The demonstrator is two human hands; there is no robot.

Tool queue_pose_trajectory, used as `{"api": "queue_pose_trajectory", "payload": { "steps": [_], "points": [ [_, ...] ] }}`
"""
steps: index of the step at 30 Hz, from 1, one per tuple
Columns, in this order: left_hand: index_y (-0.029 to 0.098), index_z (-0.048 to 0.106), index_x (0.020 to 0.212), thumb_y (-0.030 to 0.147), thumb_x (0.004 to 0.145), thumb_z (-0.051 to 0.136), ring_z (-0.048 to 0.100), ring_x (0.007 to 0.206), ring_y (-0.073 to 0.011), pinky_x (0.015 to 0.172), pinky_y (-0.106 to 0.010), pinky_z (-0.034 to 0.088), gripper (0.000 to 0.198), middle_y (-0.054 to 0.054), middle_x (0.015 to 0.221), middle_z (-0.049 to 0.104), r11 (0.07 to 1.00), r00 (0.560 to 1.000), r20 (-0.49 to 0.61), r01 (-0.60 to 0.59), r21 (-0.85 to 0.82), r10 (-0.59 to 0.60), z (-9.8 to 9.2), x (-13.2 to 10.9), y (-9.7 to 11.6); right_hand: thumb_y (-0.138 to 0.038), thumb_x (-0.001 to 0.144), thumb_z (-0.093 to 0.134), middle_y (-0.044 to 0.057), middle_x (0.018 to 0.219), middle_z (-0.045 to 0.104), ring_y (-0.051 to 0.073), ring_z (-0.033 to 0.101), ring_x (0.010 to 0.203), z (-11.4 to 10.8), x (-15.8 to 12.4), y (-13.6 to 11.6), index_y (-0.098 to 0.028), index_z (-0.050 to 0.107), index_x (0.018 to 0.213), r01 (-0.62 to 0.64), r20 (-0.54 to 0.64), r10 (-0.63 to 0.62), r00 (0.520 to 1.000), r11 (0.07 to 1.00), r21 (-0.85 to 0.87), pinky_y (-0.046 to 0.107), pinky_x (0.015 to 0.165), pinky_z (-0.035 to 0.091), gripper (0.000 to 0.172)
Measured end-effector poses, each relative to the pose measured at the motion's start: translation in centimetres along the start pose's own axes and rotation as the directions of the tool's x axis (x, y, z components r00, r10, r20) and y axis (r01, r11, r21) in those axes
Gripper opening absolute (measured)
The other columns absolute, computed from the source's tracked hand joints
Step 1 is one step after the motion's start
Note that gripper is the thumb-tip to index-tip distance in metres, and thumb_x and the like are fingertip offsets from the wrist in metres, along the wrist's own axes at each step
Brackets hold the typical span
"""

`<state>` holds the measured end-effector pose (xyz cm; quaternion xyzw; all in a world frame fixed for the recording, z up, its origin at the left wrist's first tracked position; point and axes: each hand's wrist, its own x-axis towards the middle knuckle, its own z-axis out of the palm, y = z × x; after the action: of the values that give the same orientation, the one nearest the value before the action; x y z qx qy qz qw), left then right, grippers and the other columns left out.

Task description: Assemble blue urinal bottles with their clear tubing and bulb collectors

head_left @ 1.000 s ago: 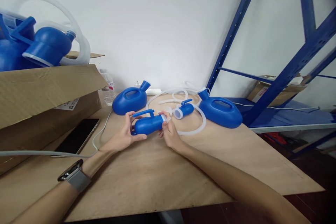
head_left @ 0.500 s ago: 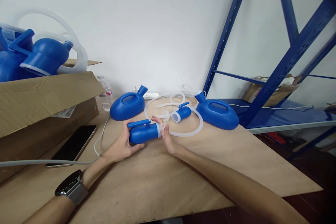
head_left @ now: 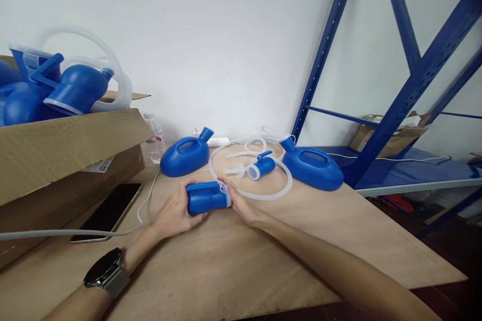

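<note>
A small blue container (head_left: 205,201) with a handle on top lies sideways between my hands. My left hand (head_left: 176,213) is wrapped round its closed end. At the other end, my right hand (head_left: 241,203) presses on the whitish rim and a translucent clip-like piece (head_left: 223,188); its fingers are close together. Behind them rests a second small blue container (head_left: 262,167) with a white rim, beside a coiled clear tube (head_left: 288,185). A blue jug (head_left: 184,156) stands at the back left, another blue jug (head_left: 316,168) at the back right.
On the left, a cardboard box (head_left: 68,140) holds several blue containers and tubing. A phone (head_left: 107,211), a white cable (head_left: 141,205) and a plastic bottle (head_left: 155,143) are near it. A power strip (head_left: 218,141) lies by the wall. Blue shelving (head_left: 399,175) stands at the right.
My right hand has closed in on the container's rim, and the translucent piece now sits up against the handle end. The view has shifted slightly.
</note>
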<state>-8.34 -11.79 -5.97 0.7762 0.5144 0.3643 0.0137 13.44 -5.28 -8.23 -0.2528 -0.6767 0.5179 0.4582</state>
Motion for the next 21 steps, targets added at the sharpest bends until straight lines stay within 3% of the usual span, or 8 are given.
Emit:
{"api": "queue_pose_trajectory", "payload": {
  "steps": [2, 4, 8, 13, 17, 21],
  "points": [
    [0.022, 0.028, 0.128, 0.042, 0.075, 0.07, 0.073, 0.091, -0.028, 0.076, -0.041, 0.058, 0.07, -0.009, 0.11, 0.067, 0.996, 0.997, 0.027, 0.07, -0.052, -0.068, -0.1, 0.1, 0.5, -0.063, 0.097, 0.048, 0.007, 0.151, 0.051, 0.021, 0.046, 0.14, 0.0, -0.4, -1.3, -0.03, 0.047, 0.147, 0.011, 0.034, -0.01, 0.999, 0.999, -0.031, 0.04, 0.117, 0.034, 0.06],
    [0.022, 0.027, 0.128, 0.044, 0.076, 0.069, 0.073, 0.092, -0.0281, 0.078, -0.041, 0.058, 0.071, -0.009, 0.109, 0.066, 0.991, 0.993, 0.063, 0.107, -0.077, -0.102, 0.0, 0.2, 0.9, -0.058, 0.096, 0.056, 0.005, 0.154, 0.048, 0.022, 0.04, 0.144, 0.0, -0.6, -2.3, -0.031, 0.051, 0.144, 0.056, 0.07, -0.051, 0.996, 0.996, -0.071, 0.04, 0.121, 0.028, 0.056],
    [0.022, 0.028, 0.128, 0.046, 0.074, 0.07, 0.072, 0.086, -0.0293, 0.073, -0.041, 0.057, 0.073, -0.007, 0.101, 0.066, 0.985, 0.982, 0.114, 0.158, -0.065, -0.15, 0.2, 0.1, 1.1, -0.06, 0.091, 0.06, 0.006, 0.136, 0.064, 0.027, 0.054, 0.131, 0.2, -0.4, -2.4, -0.027, 0.067, 0.127, -0.011, 0.048, 0.009, 0.999, 0.999, 0.039, 0.043, 0.114, 0.038, 0.049],
    [0.022, 0.029, 0.127, 0.045, 0.072, 0.069, 0.072, 0.081, -0.0274, 0.071, -0.04, 0.056, 0.071, -0.005, 0.098, 0.065, 0.976, 0.972, 0.136, 0.203, -0.082, -0.191, 0.4, -0.1, 0.8, -0.047, 0.089, 0.068, 0.004, 0.129, 0.07, 0.027, 0.06, 0.126, 0.2, 0.0, -0.8, -0.031, 0.067, 0.129, -0.022, -0.001, 0.023, 1.0, 0.965, 0.261, 0.044, 0.112, 0.041, 0.044],
    [0.023, 0.029, 0.126, 0.046, 0.072, 0.07, 0.072, 0.081, -0.0268, 0.071, -0.04, 0.055, 0.071, -0.004, 0.098, 0.065, 0.971, 0.969, 0.142, 0.217, -0.099, -0.202, 0.4, -0.1, 0.9, -0.038, 0.086, 0.069, 0.003, 0.129, 0.071, 0.028, 0.057, 0.129, 0.0, 0.1, -0.4, -0.029, 0.077, 0.116, -0.039, -0.01, 0.043, 0.999, 0.965, 0.26, 0.045, 0.117, 0.034, 0.033],
    [0.024, 0.029, 0.126, 0.045, 0.072, 0.07, 0.072, 0.081, -0.0268, 0.071, -0.04, 0.055, 0.071, -0.005, 0.102, 0.066, 0.975, 0.974, 0.124, 0.201, -0.099, -0.189, 0.5, -0.1, 0.9, -0.038, 0.085, 0.068, 0.002, 0.133, 0.069, 0.028, 0.054, 0.134, 0.1, 0.1, -0.9, -0.029, 0.075, 0.119, -0.072, 0.001, 0.074, 0.997, 0.972, 0.222, 0.045, 0.12, 0.03, 0.037]
  ]
}}
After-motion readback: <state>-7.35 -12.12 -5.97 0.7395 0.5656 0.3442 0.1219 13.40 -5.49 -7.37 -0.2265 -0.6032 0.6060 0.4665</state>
